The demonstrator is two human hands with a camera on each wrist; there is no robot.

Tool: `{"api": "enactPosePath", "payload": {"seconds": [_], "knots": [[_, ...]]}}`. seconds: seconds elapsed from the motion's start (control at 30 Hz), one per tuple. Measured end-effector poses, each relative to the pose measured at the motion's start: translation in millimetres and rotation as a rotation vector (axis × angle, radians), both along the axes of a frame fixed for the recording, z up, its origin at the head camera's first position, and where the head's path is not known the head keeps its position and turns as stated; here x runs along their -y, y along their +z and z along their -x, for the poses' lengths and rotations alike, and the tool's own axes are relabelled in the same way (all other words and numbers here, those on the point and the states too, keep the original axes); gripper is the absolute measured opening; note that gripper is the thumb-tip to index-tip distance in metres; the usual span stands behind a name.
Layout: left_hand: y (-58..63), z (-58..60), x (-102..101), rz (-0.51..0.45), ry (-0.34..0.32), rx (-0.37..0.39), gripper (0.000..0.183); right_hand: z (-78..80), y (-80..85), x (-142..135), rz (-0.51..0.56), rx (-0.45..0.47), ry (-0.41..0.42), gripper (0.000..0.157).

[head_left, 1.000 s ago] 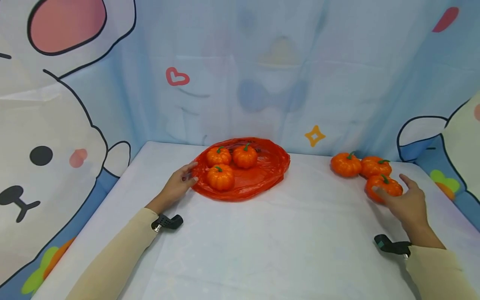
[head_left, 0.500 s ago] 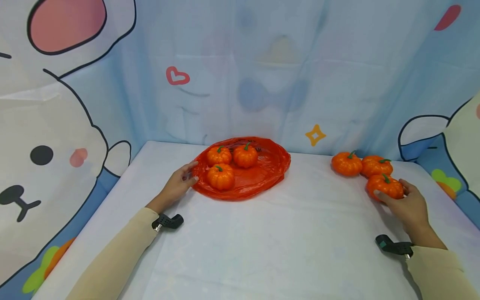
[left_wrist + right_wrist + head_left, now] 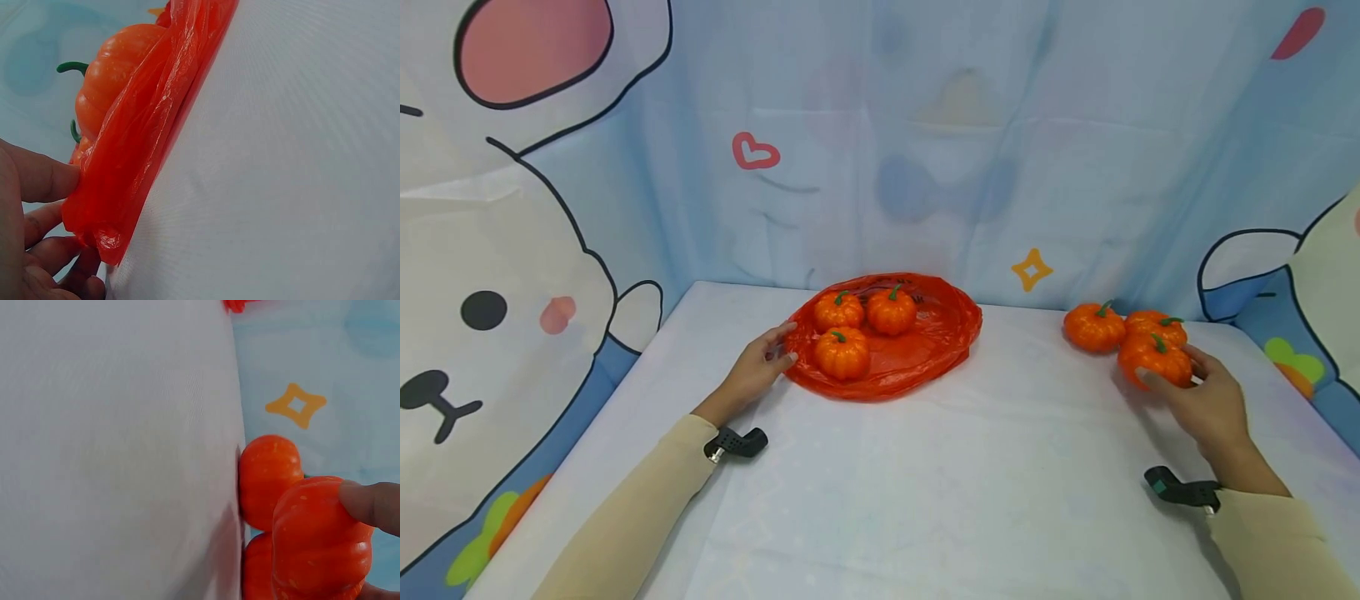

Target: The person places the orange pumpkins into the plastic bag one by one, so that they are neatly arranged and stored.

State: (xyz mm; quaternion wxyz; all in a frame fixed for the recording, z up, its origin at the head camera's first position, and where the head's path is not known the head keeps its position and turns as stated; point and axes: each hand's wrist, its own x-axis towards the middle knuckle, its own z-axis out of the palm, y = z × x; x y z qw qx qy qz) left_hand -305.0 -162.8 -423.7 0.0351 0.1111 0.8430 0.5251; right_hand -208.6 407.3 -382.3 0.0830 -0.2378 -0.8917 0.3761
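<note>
Right hand grips one pumpkin in front of two other pumpkins; left hand holds red bag by its rim. Risk: smooth rind may slip from fingertips, knocking neighbours.

Head view looks forward-down; closer wrist views share its table.

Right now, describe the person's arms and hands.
The left sleeve and right sleeve are plain pale beige. The left wrist device and right wrist device are black and curved, each with a silvery fitting; the right one has a green patch. The left hand and right hand are gloveless.
</note>
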Motion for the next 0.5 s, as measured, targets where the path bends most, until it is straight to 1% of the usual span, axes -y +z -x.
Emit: {"api": "enactPosePath", "payload": {"seconds": [0.2, 0.33, 0.5], "knots": [[0.7, -0.7, 0, -0.004, 0.001, 0.009, 0.056, -0.4, 4.9, 16, -0.034, -0.020, 0.031, 0.095], [0.6, -0.4, -1, 0.004, 0.005, 0.012, 0.057, -1.1, 5.3, 24, -0.062, -0.041, 0.065, 0.093], [1.3, -0.7, -1, 0.009, 0.007, 0.014, 0.057, -1.6, 5.9, 30, -0.077, -0.055, 0.086, 0.092]]}}
